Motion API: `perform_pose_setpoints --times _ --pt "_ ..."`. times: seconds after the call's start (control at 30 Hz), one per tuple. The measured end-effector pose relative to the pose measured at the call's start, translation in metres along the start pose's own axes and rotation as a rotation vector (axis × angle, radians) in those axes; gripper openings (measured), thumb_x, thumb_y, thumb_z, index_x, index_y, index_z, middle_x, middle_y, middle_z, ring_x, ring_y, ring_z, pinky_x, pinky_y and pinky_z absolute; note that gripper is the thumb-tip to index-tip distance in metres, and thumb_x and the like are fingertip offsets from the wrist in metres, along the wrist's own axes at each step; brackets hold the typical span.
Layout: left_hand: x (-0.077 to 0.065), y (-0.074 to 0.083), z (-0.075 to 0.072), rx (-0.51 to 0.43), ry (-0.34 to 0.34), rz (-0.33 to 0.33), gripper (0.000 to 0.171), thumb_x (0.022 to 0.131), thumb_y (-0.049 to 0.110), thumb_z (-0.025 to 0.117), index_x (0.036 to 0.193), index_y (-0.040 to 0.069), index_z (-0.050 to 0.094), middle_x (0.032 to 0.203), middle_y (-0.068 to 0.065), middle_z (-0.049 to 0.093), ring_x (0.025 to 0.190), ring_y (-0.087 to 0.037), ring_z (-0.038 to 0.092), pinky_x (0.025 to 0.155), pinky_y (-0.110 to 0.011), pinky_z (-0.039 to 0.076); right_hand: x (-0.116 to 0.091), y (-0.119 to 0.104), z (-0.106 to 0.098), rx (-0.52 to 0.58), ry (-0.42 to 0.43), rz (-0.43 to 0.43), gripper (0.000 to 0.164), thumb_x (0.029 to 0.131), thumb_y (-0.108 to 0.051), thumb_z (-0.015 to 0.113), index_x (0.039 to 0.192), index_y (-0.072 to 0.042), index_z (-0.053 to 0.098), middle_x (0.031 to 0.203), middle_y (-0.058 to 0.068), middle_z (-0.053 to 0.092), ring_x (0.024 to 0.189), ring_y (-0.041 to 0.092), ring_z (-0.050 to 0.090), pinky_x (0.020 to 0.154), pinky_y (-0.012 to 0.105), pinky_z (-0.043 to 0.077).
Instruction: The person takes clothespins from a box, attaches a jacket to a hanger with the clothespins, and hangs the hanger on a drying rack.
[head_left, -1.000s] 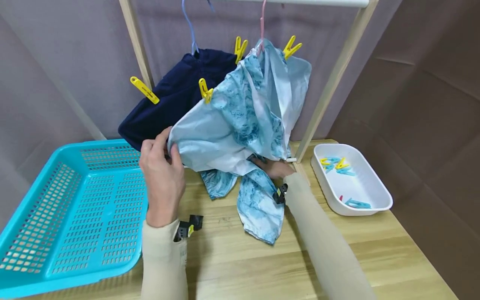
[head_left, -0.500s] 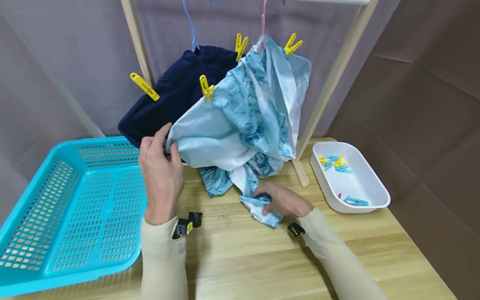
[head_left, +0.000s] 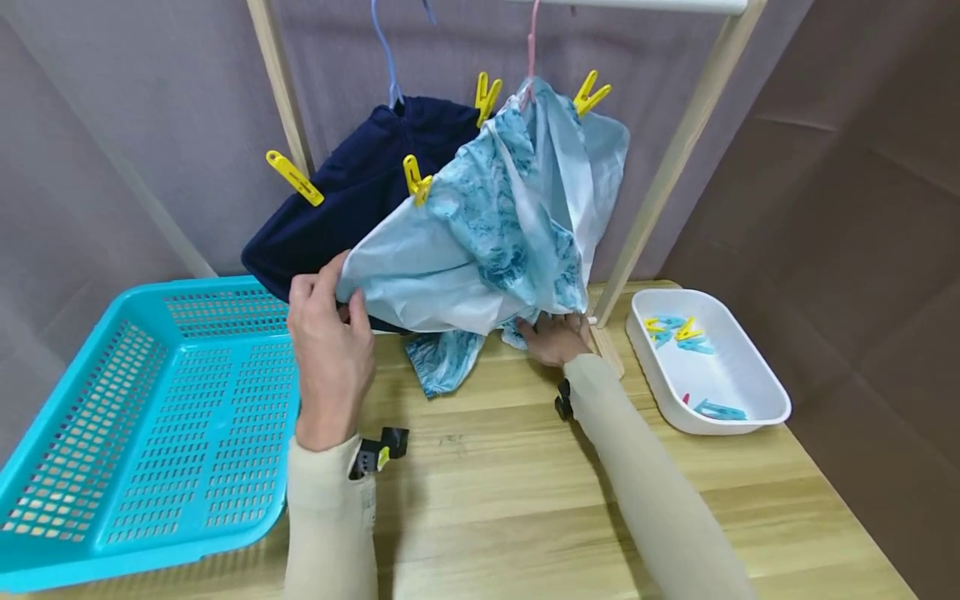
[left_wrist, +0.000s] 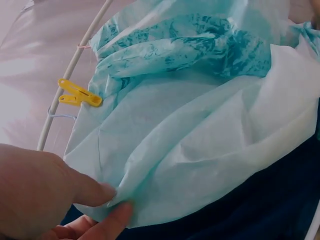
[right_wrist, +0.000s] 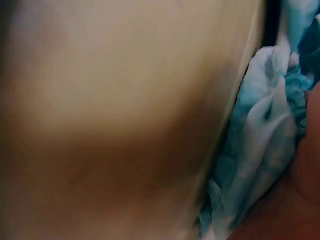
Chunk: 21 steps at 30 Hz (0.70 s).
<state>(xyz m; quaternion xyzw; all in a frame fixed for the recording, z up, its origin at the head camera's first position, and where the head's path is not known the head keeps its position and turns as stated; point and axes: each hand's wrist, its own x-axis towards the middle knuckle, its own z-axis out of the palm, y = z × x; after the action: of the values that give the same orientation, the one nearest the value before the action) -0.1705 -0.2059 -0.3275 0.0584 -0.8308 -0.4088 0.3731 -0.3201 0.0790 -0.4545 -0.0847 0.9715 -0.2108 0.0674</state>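
A light blue garment with a marbled darker pattern hangs from a pink hanger. Yellow clothespins are clipped on both its sides. My left hand pinches its lower left edge between thumb and fingers; the left wrist view shows the cloth creased at the fingertips. Low under the hanging cloth, my right hand holds a bunched lower part of it near the rack's foot. That bunched fabric lies against the palm in the right wrist view. Its fingertips are partly hidden by the garment.
Behind hangs a navy garment on a blue hanger, with yellow clothespins. A turquoise basket stands left. A white tub with several clothespins stands right, beside the wooden rack post.
My right hand came forward with the garment's dangling end, then moved back under the cloth, taking that end off the table front. My left hand has kept its pinch.
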Motion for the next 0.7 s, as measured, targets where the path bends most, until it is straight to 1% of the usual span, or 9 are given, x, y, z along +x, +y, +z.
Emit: perform_pose_setpoints --times 0.03,0.07,0.17,0.3,0.43,0.53,0.57,0.6,0.7 --pt "0.000 0.000 0.000 0.001 -0.015 0.001 0.040 0.099 0.002 0.061 0.138 0.008 0.062 0.114 -0.026 0.055 0.106 -0.041 0.058 0.089 -0.043 0.058 0.002 -0.003 -0.002 0.002 -0.050 0.026 0.073 0.108 -0.052 0.026 0.162 -0.004 0.020 0.169 0.023 0.014 0.157 0.047 0.006 0.125 0.064 0.001" --pt "0.001 0.000 -0.001 0.007 -0.031 0.002 0.043 0.098 0.003 0.061 0.141 0.007 0.059 0.116 -0.026 0.055 0.106 -0.041 0.058 0.090 -0.043 0.058 0.004 -0.005 -0.005 -0.004 -0.051 0.020 0.073 0.107 -0.053 0.029 0.162 -0.005 0.021 0.169 0.021 0.019 0.156 0.045 0.012 0.126 0.062 0.005" --pt "0.002 0.000 -0.003 0.040 -0.082 0.003 0.053 0.098 0.006 0.063 0.150 0.006 0.049 0.123 -0.028 0.053 0.109 -0.041 0.055 0.096 -0.045 0.052 0.005 -0.009 -0.013 0.093 -0.042 -0.021 0.074 0.106 -0.051 0.038 0.162 -0.007 0.019 0.168 0.018 0.022 0.156 0.041 0.019 0.126 0.060 0.014" --pt "0.000 0.000 -0.011 0.125 -0.129 -0.011 0.070 0.098 0.014 0.066 0.159 0.004 0.031 0.137 -0.031 0.043 0.123 -0.044 0.042 0.102 -0.053 0.043 -0.007 -0.009 -0.017 0.171 -0.061 -0.083 0.080 0.103 -0.053 0.047 0.162 -0.006 0.021 0.164 0.022 0.031 0.153 0.044 0.025 0.123 0.064 0.019" --pt "-0.007 0.004 -0.024 0.180 -0.184 -0.040 0.080 0.099 0.022 0.066 0.162 0.005 0.020 0.148 -0.029 0.029 0.135 -0.043 0.028 0.095 -0.052 0.045 -0.040 -0.003 -0.025 0.131 -0.060 -0.154 0.082 0.103 -0.051 0.052 0.161 -0.002 0.022 0.165 0.029 0.024 0.154 0.050 0.017 0.122 0.066 0.019" --pt "-0.016 0.005 -0.038 0.179 -0.184 0.013 0.067 0.101 0.024 0.064 0.156 0.003 0.034 0.148 -0.029 0.029 0.135 -0.044 0.026 0.095 -0.053 0.044 -0.074 0.003 -0.038 0.138 -0.058 -0.198 0.078 0.107 -0.049 0.044 0.163 -0.003 0.014 0.168 0.028 0.003 0.154 0.054 0.001 0.122 0.067 0.011" --pt "-0.019 0.004 -0.044 0.185 -0.179 0.048 0.060 0.102 0.024 0.062 0.153 0.002 0.040 0.147 -0.029 0.031 0.134 -0.045 0.027 0.096 -0.054 0.042 -0.085 0.004 -0.043 0.141 -0.024 -0.205 0.073 0.108 -0.049 0.040 0.162 -0.003 0.020 0.168 0.028 0.009 0.154 0.053 0.007 0.122 0.067 0.014" --pt "-0.022 0.002 -0.049 0.199 -0.165 0.095 0.052 0.103 0.024 0.060 0.147 0.000 0.047 0.145 -0.030 0.034 0.133 -0.047 0.030 0.100 -0.057 0.040 -0.096 0.005 -0.048 0.149 0.032 -0.214 0.066 0.109 -0.047 0.037 0.159 -0.004 0.030 0.164 0.030 0.025 0.152 0.052 0.020 0.121 0.065 0.022" --pt "-0.030 -0.011 -0.068 0.338 -0.170 0.232 0.041 0.107 0.030 0.048 0.132 0.000 0.061 0.146 -0.030 0.044 0.137 -0.049 0.034 0.111 -0.067 0.029 -0.121 0.006 -0.062 0.143 0.257 -0.268 0.052 0.110 -0.039 0.037 0.147 -0.005 0.052 0.150 0.025 0.051 0.145 0.045 0.042 0.118 0.059 0.033"
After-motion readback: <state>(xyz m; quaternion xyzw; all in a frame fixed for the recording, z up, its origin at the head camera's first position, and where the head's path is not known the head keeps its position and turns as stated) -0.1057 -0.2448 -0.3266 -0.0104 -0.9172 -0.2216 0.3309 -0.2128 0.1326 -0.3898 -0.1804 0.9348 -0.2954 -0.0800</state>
